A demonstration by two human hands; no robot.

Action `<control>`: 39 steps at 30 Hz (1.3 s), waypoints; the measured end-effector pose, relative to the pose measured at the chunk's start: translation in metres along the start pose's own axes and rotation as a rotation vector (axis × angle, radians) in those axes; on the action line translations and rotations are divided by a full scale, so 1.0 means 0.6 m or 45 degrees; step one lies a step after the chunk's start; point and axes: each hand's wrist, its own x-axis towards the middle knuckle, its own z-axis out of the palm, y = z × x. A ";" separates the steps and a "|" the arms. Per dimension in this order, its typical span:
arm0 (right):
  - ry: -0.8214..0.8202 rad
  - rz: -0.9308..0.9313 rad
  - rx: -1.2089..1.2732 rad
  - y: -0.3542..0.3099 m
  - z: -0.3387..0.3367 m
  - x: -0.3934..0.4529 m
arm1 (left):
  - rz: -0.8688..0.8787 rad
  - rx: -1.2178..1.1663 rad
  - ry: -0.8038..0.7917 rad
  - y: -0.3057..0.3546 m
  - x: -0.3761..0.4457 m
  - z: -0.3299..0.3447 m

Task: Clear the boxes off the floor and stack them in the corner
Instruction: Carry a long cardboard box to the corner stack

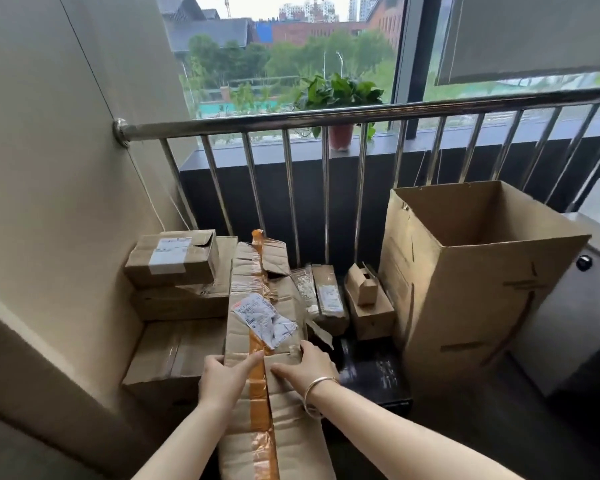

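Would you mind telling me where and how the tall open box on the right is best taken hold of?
Probably by the top rim of the tall open box, one hand on each side wall, coming down from above. It stands upright with its top open and no flaps showing, so fingers can hook over the bare edges. Its base sits on the floor, beyond easy reach.

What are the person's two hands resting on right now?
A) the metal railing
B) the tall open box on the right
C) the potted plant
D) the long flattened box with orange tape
D: the left hand and right hand both lie on the long flattened box with orange tape.
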 end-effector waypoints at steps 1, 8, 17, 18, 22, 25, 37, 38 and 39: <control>-0.010 0.006 0.005 0.002 -0.001 0.042 | -0.014 -0.010 -0.002 0.001 0.040 0.019; -0.064 0.104 0.001 0.015 0.038 0.286 | -0.104 0.002 0.008 -0.009 0.249 0.133; -0.066 0.159 0.027 0.042 0.134 0.495 | -0.083 0.034 -0.004 -0.052 0.443 0.195; -0.065 0.175 0.031 0.046 0.151 0.512 | -0.096 0.037 -0.023 -0.061 0.461 0.197; -0.069 0.241 0.041 0.067 0.195 0.555 | -0.128 -0.013 -0.088 -0.103 0.502 0.209; -0.063 0.280 0.050 0.084 0.229 0.578 | -0.183 -0.074 -0.118 -0.140 0.524 0.216; -0.003 0.365 0.104 0.103 0.335 0.608 | -0.282 0.105 -0.286 -0.229 0.583 0.208; -0.001 0.373 0.123 0.105 0.342 0.607 | -0.256 0.195 -0.285 -0.231 0.574 0.209; 0.000 0.375 0.136 0.107 0.348 0.606 | -0.212 0.320 -0.270 -0.234 0.563 0.212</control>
